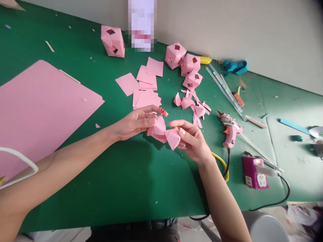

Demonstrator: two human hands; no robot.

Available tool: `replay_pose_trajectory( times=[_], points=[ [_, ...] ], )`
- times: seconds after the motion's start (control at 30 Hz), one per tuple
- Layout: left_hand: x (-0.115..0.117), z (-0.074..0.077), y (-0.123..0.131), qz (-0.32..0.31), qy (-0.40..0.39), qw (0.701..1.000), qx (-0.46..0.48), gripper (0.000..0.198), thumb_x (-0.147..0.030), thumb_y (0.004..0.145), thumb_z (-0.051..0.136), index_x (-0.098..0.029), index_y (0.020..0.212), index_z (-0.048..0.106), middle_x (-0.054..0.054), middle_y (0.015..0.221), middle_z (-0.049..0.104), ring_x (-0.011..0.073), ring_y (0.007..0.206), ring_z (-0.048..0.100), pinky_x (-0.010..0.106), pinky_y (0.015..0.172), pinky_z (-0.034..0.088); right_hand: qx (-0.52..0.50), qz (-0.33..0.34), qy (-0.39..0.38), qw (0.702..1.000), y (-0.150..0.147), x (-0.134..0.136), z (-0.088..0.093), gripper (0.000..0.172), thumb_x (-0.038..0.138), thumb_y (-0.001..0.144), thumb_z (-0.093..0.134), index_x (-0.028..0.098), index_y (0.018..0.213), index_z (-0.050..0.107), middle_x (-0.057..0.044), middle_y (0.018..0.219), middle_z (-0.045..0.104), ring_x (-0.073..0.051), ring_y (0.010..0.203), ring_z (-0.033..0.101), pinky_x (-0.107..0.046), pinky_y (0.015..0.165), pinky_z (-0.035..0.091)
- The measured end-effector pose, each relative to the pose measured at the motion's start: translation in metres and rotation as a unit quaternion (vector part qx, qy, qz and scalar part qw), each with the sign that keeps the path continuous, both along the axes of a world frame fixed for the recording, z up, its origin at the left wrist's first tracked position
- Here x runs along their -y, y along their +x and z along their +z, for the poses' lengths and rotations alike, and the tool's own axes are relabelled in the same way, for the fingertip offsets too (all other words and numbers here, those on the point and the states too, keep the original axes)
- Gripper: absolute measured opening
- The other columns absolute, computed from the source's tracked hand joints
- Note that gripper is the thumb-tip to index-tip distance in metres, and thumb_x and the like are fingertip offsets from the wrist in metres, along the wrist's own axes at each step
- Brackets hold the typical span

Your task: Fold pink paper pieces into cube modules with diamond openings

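Observation:
Between both hands, above the green table, is a folded pink paper piece (159, 126) with pointed, bow-like flaps. My left hand (137, 122) pinches its left side between thumb and fingers; a patterned red wrapping shows on the index fingertip. My right hand (190, 137) grips the right flap, thumb on top and the other fingers curled behind. Just beyond the hands lies a stack of pink paper squares (147, 99). Smaller folded pink pieces and strips (199, 111) are scattered beyond my right hand.
Finished-looking pink paper polyhedra (175, 55) stand by the wall, one (113, 42) farther left. A large pink sheet (50, 104) covers the table's left. On the right lie a pink glue gun (230, 131) with its cord, a purple power socket block (254, 173), and clear sticks (227, 90).

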State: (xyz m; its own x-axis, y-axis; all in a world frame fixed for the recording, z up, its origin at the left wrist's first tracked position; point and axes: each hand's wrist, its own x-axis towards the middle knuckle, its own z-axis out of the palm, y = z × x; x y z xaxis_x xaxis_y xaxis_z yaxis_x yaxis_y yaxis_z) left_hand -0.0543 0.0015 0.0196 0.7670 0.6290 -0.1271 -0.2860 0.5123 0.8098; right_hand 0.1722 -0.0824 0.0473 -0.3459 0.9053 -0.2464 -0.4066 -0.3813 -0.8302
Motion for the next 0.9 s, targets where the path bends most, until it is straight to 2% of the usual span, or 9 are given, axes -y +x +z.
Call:
replay_pose_trajectory(
  times=[0.2,0.33,0.43,0.53,0.63,0.7,0.9],
  points=[
    [0.0,0.003,0.001,0.001,0.003,1.0,-0.007,0.046,-0.041,0.081,0.088,-0.02,0.118,0.069,-0.001,0.082,0.065,0.0093,0.065,0.062,0.02,0.058,0.052,0.025,-0.023,0.007,0.999,-0.002,-0.001,0.001,0.02,0.037,0.09,0.08,0.028,0.107,0.08,0.004,0.074,0.052,-0.005,0.054,0.032,-0.02,0.047,0.025],
    [0.002,0.002,0.002,0.004,0.026,1.0,0.002,0.044,-0.038,0.082,0.087,-0.019,0.117,0.07,-0.002,0.078,0.064,0.0093,0.065,0.061,0.021,0.062,0.052,0.059,-0.061,0.012,0.996,-0.003,-0.001,0.0,0.02,0.04,0.089,0.08,0.029,0.106,0.078,0.003,0.077,0.057,-0.007,0.057,0.041,-0.019,0.049,0.034],
    [0.003,0.001,0.004,0.023,0.035,0.999,0.005,0.04,-0.036,0.084,0.086,-0.021,0.117,0.07,0.002,0.088,0.071,0.0126,0.075,0.066,0.026,0.07,0.057,0.1,-0.116,0.03,0.988,-0.003,-0.001,-0.002,0.022,0.046,0.089,0.08,0.029,0.102,0.078,0.002,0.077,0.061,-0.01,0.063,0.049,-0.02,0.056,0.043],
    [0.005,0.002,0.006,0.034,0.035,0.999,0.005,0.037,-0.034,0.084,0.086,-0.021,0.115,0.071,0.006,0.099,0.075,0.0165,0.084,0.071,0.03,0.075,0.06,0.129,-0.151,0.054,0.979,-0.001,0.0,-0.002,0.023,0.049,0.09,0.078,0.027,0.094,0.079,0.001,0.076,0.062,-0.012,0.067,0.053,-0.023,0.061,0.047],
    [0.006,0.004,0.007,0.037,0.038,0.999,0.01,0.036,-0.034,0.084,0.086,-0.02,0.114,0.071,0.008,0.104,0.078,0.018,0.086,0.074,0.032,0.077,0.062,0.15,-0.148,0.075,0.975,0.0,0.001,0.0,0.027,0.052,0.087,0.08,0.027,0.097,0.08,-0.001,0.081,0.067,-0.014,0.069,0.057,-0.027,0.065,0.05],
    [0.006,0.004,0.008,0.035,0.04,0.999,0.01,0.038,-0.035,0.083,0.087,-0.02,0.114,0.07,0.007,0.102,0.078,0.0176,0.085,0.074,0.032,0.077,0.063,0.169,-0.145,0.091,0.971,0.0,0.002,0.003,0.027,0.047,0.083,0.085,0.027,0.1,0.08,-0.001,0.087,0.07,-0.014,0.071,0.059,-0.028,0.067,0.052],
    [0.006,0.004,0.006,0.013,0.04,0.999,-0.023,0.045,-0.035,0.078,0.091,-0.019,0.114,0.069,0.004,0.09,0.078,0.0165,0.079,0.075,0.03,0.077,0.063,0.209,-0.136,0.13,0.96,-0.001,0.004,0.01,0.014,0.036,0.087,0.083,0.026,0.097,0.08,0.0,0.083,0.068,-0.013,0.069,0.059,-0.028,0.064,0.052]
  ],
)
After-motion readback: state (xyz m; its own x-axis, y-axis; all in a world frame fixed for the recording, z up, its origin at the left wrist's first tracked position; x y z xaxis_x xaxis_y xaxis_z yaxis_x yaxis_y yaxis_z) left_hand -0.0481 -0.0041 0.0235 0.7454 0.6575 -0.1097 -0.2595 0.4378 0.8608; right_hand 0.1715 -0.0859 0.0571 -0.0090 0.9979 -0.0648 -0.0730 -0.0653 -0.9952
